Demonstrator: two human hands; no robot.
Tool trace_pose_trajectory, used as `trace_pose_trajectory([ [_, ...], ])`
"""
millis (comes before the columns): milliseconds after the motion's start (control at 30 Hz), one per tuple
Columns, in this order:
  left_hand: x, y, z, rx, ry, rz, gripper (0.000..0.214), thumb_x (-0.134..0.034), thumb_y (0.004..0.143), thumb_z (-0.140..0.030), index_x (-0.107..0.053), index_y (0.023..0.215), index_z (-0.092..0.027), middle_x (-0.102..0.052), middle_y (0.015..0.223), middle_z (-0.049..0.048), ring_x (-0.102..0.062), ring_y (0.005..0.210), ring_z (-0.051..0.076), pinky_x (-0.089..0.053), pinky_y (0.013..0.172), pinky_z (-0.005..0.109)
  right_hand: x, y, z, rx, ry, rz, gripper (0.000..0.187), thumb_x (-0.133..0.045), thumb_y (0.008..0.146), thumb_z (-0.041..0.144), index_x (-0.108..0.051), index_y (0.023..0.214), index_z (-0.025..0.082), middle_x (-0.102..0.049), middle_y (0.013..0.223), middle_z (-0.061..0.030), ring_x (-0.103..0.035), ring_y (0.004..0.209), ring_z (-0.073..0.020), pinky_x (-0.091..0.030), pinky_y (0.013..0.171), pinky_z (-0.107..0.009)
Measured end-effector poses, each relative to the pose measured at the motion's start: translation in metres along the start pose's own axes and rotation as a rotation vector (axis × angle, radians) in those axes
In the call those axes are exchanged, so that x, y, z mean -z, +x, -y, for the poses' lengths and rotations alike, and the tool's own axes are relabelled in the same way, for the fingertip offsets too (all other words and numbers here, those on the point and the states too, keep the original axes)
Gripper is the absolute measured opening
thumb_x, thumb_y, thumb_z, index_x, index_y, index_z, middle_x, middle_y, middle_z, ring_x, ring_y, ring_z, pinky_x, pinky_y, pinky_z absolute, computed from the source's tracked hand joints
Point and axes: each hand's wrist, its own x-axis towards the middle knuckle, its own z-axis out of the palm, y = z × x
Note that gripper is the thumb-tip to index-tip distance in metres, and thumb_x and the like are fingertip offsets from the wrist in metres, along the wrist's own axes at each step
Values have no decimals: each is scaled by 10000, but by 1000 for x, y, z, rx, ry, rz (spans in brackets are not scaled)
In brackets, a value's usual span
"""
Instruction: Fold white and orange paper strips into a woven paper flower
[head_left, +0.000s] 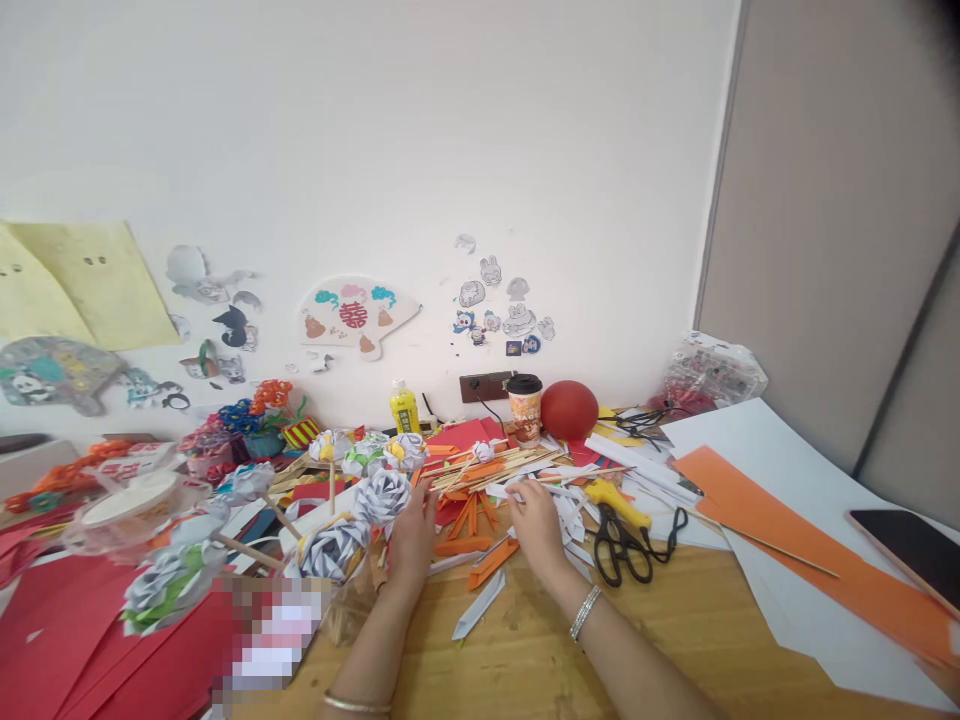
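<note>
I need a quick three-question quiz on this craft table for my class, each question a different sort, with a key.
1. Multiple choice. What lies heaped just beyond the two hands?
A. Coins
B. Thin sticks
C. Spoons

2. True or false. The scissors lie nearer the right hand than the left hand.

3. Short answer. What is worn on each forearm?

Key:
1. B
2. True
3. A gold-coloured bangle on the left, a silvery bracelet on the right.
</note>
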Motion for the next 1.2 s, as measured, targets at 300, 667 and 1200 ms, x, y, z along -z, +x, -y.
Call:
trace_pose_trajectory([
  [300,-14,-10,-15,216,-674,115,392,-469,732,-390,-550,1007,-124,-618,921,96,-612,727,175,-491,675,318,1,-1,-3,-37,41,0,190,-466,711,101,-624,792,168,-591,891,-74,-499,899,-211,-367,831,-333],
  [667,-11,-22,-45,244,-960,315,401,-640,612,-344,-568,934,-116,-647,838,80,-614,807,202,-494,732,337,-4,-10,25,-23,247,104,74,-527,722,218,-582,737,171,-581,770,-38,-520,753,-170,-407,684,-277],
  [1200,-24,-31,-37,254,-836,460,323,-516,703,-469,-534,731,-148,-563,470,-22,-520,405,122,-374,410,212,-11,-4,9,-164,499,282,113,-487,698,236,-569,685,160,-575,626,2,-516,588,-135,-406,572,-241],
])
